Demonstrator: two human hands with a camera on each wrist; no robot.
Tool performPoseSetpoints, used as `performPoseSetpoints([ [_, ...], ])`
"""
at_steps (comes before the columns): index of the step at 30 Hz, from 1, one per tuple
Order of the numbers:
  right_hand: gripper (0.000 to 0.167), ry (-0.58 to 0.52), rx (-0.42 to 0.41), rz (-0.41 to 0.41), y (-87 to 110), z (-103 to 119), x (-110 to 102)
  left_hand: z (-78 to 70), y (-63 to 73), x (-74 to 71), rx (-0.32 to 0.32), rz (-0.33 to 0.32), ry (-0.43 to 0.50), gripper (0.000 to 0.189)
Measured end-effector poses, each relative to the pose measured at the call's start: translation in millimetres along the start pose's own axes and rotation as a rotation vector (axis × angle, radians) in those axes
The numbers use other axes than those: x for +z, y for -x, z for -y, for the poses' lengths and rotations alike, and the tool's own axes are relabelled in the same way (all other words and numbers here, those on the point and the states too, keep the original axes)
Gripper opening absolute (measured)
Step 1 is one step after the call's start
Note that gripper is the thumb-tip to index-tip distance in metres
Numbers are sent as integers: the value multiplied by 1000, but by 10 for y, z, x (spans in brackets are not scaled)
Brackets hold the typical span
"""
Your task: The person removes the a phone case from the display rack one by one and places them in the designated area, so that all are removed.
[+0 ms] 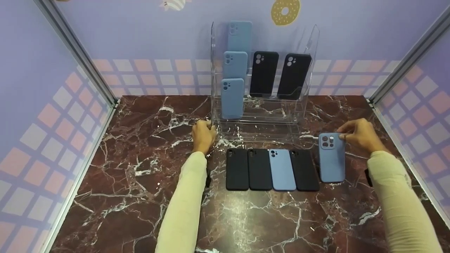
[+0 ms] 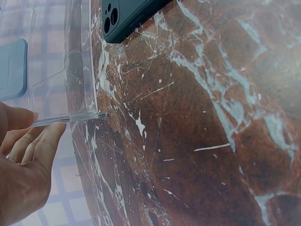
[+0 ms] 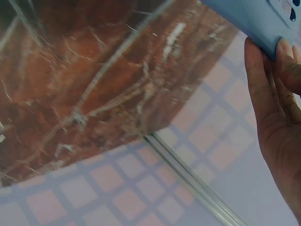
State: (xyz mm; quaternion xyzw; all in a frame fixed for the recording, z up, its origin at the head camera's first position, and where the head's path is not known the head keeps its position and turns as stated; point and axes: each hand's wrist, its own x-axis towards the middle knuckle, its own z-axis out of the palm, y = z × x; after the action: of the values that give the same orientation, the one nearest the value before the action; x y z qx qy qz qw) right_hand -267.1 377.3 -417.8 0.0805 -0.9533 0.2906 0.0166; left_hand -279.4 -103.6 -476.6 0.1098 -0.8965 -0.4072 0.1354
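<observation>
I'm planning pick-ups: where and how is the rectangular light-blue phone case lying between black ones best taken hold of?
Probably by its near short edge, pinched from the near side. The light-blue phone case lies flat; black phone cases crowd both long sides, while brown marble-patterned tabletop lies bare before that edge.

Red-brown marbled tabletop lay free in front of the black-and-blue phone-case row; clear plastic tiered rack blocked behind, front edge uncertain.
</observation>
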Motion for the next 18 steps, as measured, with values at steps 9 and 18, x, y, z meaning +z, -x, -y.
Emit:
performPoseSetpoints([
  [9, 15, -54, 86, 30, 57, -171, 268, -15, -6, 0, 2, -6, -20, 16],
  [18, 17, -18, 125, 13, 30, -244, 469, -21, 4, 2, -8, -10, -20, 21],
])
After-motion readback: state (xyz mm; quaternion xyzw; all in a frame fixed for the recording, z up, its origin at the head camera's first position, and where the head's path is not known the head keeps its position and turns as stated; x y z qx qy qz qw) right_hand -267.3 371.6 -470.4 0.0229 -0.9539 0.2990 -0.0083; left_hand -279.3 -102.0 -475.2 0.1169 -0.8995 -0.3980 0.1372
